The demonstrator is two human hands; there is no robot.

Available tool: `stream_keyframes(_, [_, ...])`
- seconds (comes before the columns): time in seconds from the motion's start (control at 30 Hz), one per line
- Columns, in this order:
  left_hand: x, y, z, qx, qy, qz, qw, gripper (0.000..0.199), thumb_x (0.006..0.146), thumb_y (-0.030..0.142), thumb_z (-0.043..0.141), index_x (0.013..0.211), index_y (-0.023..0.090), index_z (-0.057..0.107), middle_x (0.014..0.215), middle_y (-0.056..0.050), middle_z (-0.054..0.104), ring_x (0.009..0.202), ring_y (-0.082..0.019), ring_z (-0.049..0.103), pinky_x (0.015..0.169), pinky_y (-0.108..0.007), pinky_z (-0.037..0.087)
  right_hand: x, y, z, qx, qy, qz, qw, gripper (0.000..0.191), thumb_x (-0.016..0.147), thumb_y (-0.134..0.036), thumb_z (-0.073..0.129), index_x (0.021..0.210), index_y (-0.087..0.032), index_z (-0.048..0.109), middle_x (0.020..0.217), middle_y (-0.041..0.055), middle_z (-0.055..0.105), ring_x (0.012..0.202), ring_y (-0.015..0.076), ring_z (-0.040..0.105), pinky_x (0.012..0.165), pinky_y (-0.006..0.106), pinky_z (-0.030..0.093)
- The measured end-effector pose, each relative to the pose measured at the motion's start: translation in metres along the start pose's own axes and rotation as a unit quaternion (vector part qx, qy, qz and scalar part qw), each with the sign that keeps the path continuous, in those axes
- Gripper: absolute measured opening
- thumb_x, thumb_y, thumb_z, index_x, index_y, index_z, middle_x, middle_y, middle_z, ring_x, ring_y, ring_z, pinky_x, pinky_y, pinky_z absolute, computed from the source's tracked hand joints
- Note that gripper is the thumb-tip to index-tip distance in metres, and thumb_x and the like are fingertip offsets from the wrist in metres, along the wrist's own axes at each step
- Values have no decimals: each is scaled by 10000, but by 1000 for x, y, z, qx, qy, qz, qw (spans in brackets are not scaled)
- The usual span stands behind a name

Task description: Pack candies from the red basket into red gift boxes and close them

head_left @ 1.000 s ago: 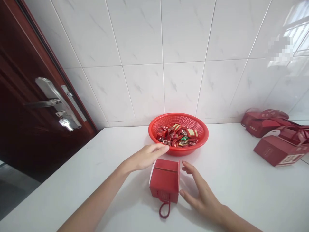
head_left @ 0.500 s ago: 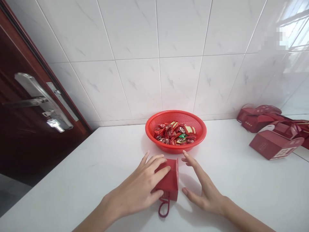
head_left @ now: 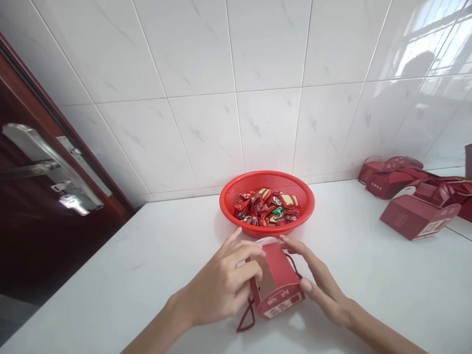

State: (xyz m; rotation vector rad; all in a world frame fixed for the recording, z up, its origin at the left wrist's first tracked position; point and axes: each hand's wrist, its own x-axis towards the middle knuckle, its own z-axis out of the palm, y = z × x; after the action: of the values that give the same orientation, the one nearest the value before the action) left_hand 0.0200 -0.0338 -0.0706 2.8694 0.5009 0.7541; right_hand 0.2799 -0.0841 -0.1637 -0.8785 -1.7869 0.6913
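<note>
A small red paper gift box (head_left: 281, 268) sits on the white table between my hands, its top partly open and the brown inside showing. White lettering and a printed label are on its near end. Dark red cord handles hang out at both sides. Curled over the box's left edge, the fingers of my left hand (head_left: 230, 280) grip it there. My right hand (head_left: 324, 282) holds the right side, thumb at the near corner and fingertips at the far one. Just behind stands a red plastic basket (head_left: 267, 175) with wrapped candies (head_left: 263, 209) inside.
More red gift boxes (head_left: 420, 216) are grouped on the table at the right, by the tiled wall (head_left: 199, 132). At the left is a dark wooden door (head_left: 22, 221) with a metal handle and keys. The table's (head_left: 155, 246) left edge runs beside the door.
The box has been turned: its plain red face was up, and now the part-open top and printed end show. My right hand has moved from apart to touching its right side.
</note>
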Motion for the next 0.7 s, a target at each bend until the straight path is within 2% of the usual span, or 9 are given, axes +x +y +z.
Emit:
stream_keyframes(0.17, [3,0,4,15,20,0,1000,250,898,0,487,884,204,630,961,-18,671,889,-136,662,1208,-480,359,8,-8,-5,-33,17,-18,999,446,1070,-492,385,1480,-382,522,1580,65,471,1420,292,488,1151,468,444])
stream_keyframes(0.3, [2,-1,7,16,23,9,1000,238,892,3,520,919,203,646,944,-9,662,872,-133,643,1247,-522,298,15,-21,-8,-81,-12,-53,995,372,1063,-438,444,1345,-340,666,1583,83,465,1394,305,521,1119,479,479])
stream_keyframes(0.4, [1,-1,8,16,27,11,999,237,894,-2,539,934,199,657,944,-8,665,883,-129,641,1273,-542,243,19,-31,-8,-121,-41,-79,989,395,1059,-450,446,1331,-308,695,1587,107,456,1419,328,495,1129,513,465])
stream_keyframes(0.53, [2,-2,8,24,40,16,999,227,912,7,541,929,198,664,954,-13,674,851,-121,636,1272,-545,246,21,-39,-9,-191,-74,-111,972,424,1057,-483,428,1305,-281,706,1631,118,395,1405,339,495,1108,524,466])
stream_keyframes(0.7, [3,-2,8,18,51,8,998,195,911,28,549,898,200,639,944,-7,688,837,-123,637,1254,-535,279,13,-35,-12,-196,-21,-92,976,372,1063,-453,423,1228,-240,680,1599,148,438,1319,314,558,1024,458,513])
